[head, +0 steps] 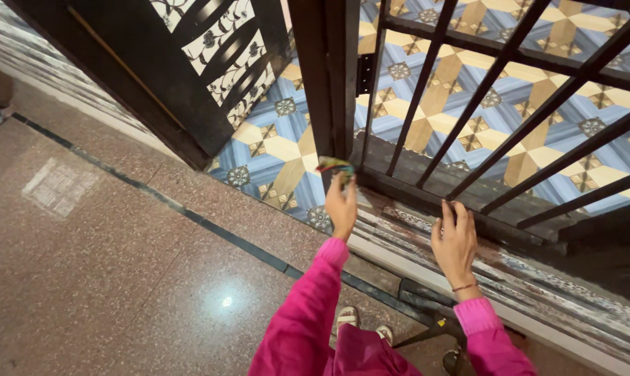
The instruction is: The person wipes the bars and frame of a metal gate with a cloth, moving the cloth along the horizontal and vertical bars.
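My left hand (341,205) is raised in front of the black gate post (327,83) and pinches a small multicoloured object (334,166), which looks like a scrap of wrapper or cloth. My right hand (455,244) is spread with fingers apart, resting on or just above the worn track (537,278) at the foot of the barred black metal gate (509,104). It holds nothing. Both arms wear bright pink sleeves.
An open black gate leaf (155,63) with floral panels stands at upper left. Beyond the bars lies patterned blue, yellow and white tile (280,150). Speckled reddish stone floor (120,264) with a dark inlaid stripe is on my side. My sandalled feet (360,322) show below.
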